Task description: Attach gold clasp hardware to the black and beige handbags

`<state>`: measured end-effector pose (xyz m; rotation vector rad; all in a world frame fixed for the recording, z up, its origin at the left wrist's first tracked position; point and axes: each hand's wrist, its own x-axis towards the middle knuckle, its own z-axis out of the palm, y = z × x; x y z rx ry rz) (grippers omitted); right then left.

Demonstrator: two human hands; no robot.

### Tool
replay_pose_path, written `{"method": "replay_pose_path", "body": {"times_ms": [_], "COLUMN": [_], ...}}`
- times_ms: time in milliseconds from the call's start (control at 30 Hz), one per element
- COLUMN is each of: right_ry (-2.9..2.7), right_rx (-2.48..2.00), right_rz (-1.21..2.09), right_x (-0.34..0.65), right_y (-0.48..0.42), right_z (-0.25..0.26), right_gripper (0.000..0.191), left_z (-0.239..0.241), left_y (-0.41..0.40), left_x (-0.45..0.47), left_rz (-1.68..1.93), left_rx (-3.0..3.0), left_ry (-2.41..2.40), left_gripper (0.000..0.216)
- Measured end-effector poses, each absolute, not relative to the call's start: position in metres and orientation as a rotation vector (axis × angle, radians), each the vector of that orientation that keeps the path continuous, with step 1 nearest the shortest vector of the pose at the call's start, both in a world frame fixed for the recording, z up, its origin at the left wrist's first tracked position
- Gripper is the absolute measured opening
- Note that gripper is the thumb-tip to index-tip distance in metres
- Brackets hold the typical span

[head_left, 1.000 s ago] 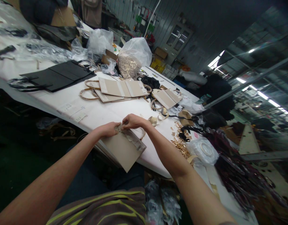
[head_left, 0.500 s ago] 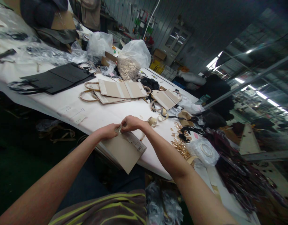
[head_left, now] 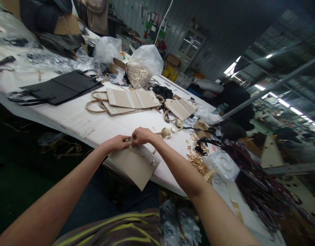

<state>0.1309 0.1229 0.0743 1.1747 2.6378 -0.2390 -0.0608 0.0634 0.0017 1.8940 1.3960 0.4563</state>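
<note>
A beige bag panel (head_left: 133,164) lies tilted over the near edge of the white table, with one corner sticking out towards my lap. My left hand (head_left: 118,142) grips its upper left edge, fingers closed. Right beside it, my right hand (head_left: 142,136) is closed in a pinch at the same edge, and the two hands nearly touch. Whatever small part sits between the right fingertips is too small to make out. A strip with small metal fittings runs along the panel's upper right side, partly behind my right wrist.
Beyond my hands lie stacked beige bag panels with handles (head_left: 129,99) and a black bag (head_left: 62,87). Gold-coloured metal pieces (head_left: 198,162) are scattered on the right, near a plastic-wrapped roll (head_left: 225,165). A clear bag of beige bits (head_left: 139,73) stands farther back.
Both hands stay at the panel's upper edge, with only a slight shift of the fingers. The whole view has moved a little.
</note>
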Motion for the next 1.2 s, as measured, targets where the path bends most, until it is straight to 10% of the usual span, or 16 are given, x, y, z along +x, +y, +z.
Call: {"method": "replay_pose_path", "body": {"times_ms": [867,1200], "right_ry": [2.6,2.634], "right_rx": [1.198,1.163], "right_rz": [-0.153,-0.119], "right_x": [0.143,0.146], "right_y": [0.126,0.117], "right_z": [0.079,0.08], "right_gripper": [0.034,0.032], "left_z": [0.014,0.026], "left_y": [0.058,0.062], "left_x": [-0.042,-0.019], "left_rz": [0.559,0.458], "left_rx": [1.526,1.508], "left_ry": [1.638,1.944], "left_gripper": [0.068,0.035]}}
